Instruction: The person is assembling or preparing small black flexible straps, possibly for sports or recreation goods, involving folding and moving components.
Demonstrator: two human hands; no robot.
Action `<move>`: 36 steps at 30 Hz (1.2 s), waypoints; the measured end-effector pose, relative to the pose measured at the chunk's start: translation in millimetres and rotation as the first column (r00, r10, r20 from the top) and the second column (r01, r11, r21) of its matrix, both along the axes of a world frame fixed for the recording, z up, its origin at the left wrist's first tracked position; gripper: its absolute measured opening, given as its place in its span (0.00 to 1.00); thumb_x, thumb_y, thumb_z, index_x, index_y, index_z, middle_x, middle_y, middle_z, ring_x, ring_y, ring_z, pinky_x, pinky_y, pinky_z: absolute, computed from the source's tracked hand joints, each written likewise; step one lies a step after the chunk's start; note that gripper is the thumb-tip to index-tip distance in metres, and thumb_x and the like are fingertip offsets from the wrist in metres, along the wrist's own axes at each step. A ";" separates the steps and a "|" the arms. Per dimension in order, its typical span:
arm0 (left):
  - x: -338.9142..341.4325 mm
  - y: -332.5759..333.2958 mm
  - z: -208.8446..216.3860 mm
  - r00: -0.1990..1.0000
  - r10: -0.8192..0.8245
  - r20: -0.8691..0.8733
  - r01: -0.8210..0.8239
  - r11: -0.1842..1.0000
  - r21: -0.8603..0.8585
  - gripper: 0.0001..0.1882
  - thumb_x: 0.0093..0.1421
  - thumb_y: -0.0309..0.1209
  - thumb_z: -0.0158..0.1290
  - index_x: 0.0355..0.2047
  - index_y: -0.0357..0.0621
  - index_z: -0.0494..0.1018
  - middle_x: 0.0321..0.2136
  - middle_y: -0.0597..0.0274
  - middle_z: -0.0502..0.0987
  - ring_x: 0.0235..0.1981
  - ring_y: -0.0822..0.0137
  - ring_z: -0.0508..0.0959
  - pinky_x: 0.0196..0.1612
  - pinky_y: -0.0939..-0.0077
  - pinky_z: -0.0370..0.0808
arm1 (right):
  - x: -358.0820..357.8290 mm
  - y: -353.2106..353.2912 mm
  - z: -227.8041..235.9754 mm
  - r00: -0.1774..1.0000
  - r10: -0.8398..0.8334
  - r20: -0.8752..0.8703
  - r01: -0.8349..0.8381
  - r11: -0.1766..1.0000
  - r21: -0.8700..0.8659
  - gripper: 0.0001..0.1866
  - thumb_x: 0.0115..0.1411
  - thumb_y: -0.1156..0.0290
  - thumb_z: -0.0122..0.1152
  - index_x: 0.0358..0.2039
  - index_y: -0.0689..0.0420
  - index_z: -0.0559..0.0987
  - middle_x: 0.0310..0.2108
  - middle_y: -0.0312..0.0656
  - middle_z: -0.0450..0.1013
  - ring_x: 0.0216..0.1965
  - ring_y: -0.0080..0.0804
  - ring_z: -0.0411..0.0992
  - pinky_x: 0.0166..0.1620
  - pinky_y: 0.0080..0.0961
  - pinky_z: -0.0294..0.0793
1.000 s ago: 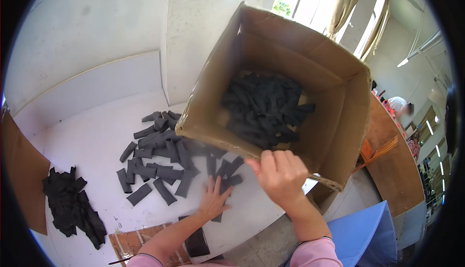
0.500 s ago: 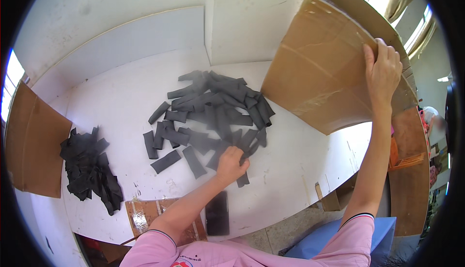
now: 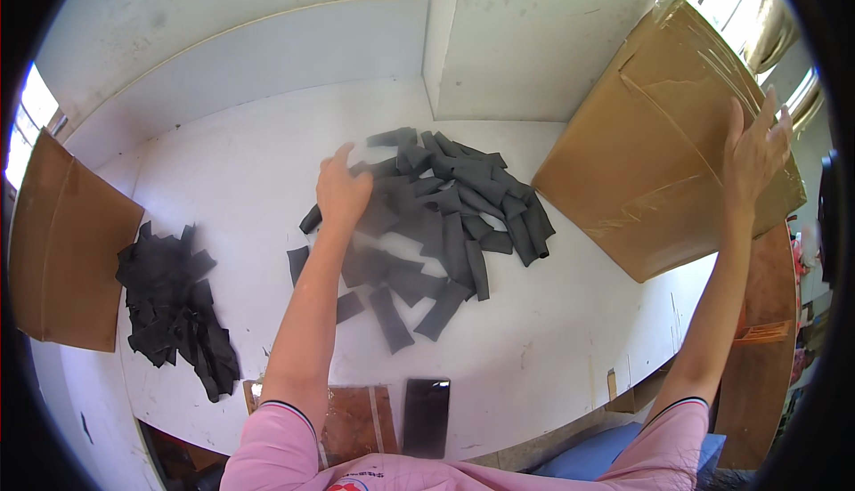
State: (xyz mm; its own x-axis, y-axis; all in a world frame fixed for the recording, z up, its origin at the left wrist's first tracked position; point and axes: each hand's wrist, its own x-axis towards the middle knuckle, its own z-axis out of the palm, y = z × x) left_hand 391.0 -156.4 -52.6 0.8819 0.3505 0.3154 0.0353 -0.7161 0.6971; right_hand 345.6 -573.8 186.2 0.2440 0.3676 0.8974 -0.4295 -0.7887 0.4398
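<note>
A heap of dark grey strips (image 3: 445, 215) lies in the middle of the white table (image 3: 223, 188). My left hand (image 3: 343, 190) rests on the heap's left side, fingers pointing up and away, touching the strips. My right hand (image 3: 755, 148) is pressed flat, fingers spread, against the side of a big cardboard box (image 3: 663, 135), which is tipped up at the right of the table with its bottom facing me. The box's opening is hidden from view.
A second, smaller pile of dark strips (image 3: 174, 304) lies at the table's left, beside a brown cardboard sheet (image 3: 58, 242). A dark flat phone-like slab (image 3: 426, 415) and a brown board (image 3: 352, 420) sit at the near edge. White walls stand behind.
The box has swung from open-side-up over the table to tipped away at the right, and its strips now lie on the table. My left hand has moved up onto the heap.
</note>
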 end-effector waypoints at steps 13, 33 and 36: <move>86.1 -57.1 -60.8 0.780 -0.359 -0.512 0.414 0.910 -0.007 0.23 0.53 0.47 0.38 0.49 0.58 0.64 0.51 0.52 0.59 0.53 0.46 0.57 0.51 0.47 0.55 | 60.5 145.4 -279.2 0.128 0.866 -0.484 0.449 0.384 0.807 0.61 0.29 0.42 0.66 0.59 0.43 0.40 0.56 0.65 0.39 0.57 0.62 0.42 0.52 0.53 0.51; 22.0 -37.1 10.9 0.782 -0.623 -0.020 0.316 0.424 -0.848 0.22 0.57 0.46 0.40 0.26 0.37 0.70 0.14 0.63 0.70 0.19 0.69 0.73 0.25 0.79 0.70 | 34.8 231.4 -232.1 0.210 0.966 0.152 0.009 -0.157 0.987 0.23 0.34 0.79 0.58 0.36 0.60 0.71 0.30 0.50 0.71 0.36 0.46 0.70 0.38 0.29 0.69; 29.4 -0.3 5.1 0.924 -0.350 0.153 0.286 0.368 -0.885 0.20 0.56 0.44 0.42 0.25 0.37 0.70 0.16 0.61 0.71 0.18 0.71 0.73 0.22 0.80 0.70 | 34.1 223.1 -163.1 0.206 0.930 0.303 0.024 -0.314 0.949 0.20 0.34 0.78 0.58 0.33 0.62 0.72 0.24 0.47 0.71 0.28 0.34 0.71 0.35 0.23 0.68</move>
State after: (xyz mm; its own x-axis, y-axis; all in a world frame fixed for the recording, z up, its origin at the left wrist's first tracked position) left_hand 420.3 -156.7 -47.4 0.9951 0.0920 -0.0366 0.0048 0.3244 0.9459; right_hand 379.7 -350.8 23.1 0.9369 -0.0574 0.3447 0.3230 -0.2346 -0.9169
